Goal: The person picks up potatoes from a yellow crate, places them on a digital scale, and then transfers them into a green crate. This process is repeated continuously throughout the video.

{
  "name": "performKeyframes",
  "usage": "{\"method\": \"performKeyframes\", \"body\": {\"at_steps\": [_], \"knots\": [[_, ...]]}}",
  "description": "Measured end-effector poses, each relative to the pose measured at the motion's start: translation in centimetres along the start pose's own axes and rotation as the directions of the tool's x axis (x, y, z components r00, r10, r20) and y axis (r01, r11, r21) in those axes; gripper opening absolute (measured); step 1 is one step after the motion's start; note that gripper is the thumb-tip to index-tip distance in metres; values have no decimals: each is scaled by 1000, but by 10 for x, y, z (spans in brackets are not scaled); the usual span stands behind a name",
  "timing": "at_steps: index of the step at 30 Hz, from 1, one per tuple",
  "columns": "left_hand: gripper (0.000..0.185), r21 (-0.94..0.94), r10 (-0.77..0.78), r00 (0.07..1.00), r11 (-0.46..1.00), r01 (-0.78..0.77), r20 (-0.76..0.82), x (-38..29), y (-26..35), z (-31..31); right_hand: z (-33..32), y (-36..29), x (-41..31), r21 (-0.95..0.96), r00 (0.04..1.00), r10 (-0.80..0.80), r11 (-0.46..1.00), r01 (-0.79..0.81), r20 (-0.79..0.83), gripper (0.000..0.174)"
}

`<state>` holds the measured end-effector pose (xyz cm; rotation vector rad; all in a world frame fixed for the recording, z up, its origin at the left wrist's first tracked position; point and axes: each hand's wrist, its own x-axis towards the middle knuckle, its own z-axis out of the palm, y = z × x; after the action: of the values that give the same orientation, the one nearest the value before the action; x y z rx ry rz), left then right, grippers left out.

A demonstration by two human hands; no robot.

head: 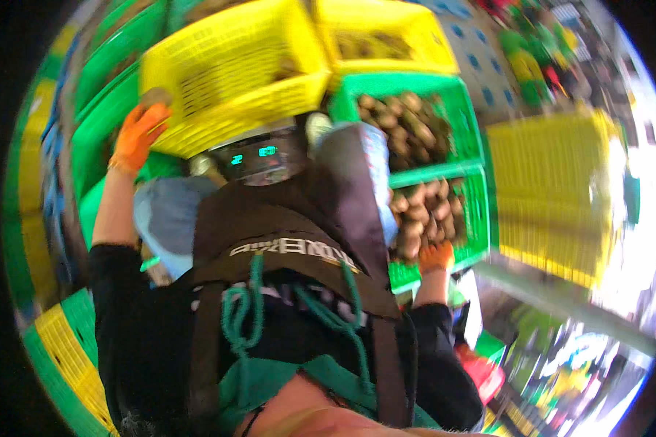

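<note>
My left hand (138, 136), in an orange glove, holds a brown root vegetable, possibly a potato (156, 97), at the near left corner of a yellow plastic crate (240, 104). That crate has a few brown pieces at its right end and stands by a digital scale (259, 155) with a lit display. My right hand (437, 257), gloved in orange too, touches the near edge of the brown tubers (423, 213) in a green plastic crate (478, 213). Its fingertips are partly hidden, so I cannot tell whether it grips one.
Another green crate (470, 117) of tubers lies beyond, and a second yellow crate (388, 8) holds more. Green crates (95, 142) line the left side. A yellow crate stack (549, 196) stands at the right. My knees flank the scale.
</note>
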<state>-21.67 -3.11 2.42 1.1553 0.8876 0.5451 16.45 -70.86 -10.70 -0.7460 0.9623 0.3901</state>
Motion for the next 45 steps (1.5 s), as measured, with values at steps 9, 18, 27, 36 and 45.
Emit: {"method": "performKeyframes", "body": {"at_steps": [9,18,27,36,45], "knots": [[32,-323,-113,830,943,-83,-545,25,2,-162,210,55,-58,-286,793,-154,878,384,590,62],[51,509,329,930,836,-206,-164,144,9,-18,408,213,-130,-290,432,323,946,-143,842,30],[72,953,-144,964,238,-187,225,303,-87,171,439,293,-61,-445,504,552,834,-327,665,33],[69,984,-335,931,-51,-169,142,392,-147,264,455,298,-73,-539,643,498,829,-153,582,43],[68,962,-185,982,271,27,25,361,-116,140,451,302,-70,-541,496,585,804,-249,641,40]]}}
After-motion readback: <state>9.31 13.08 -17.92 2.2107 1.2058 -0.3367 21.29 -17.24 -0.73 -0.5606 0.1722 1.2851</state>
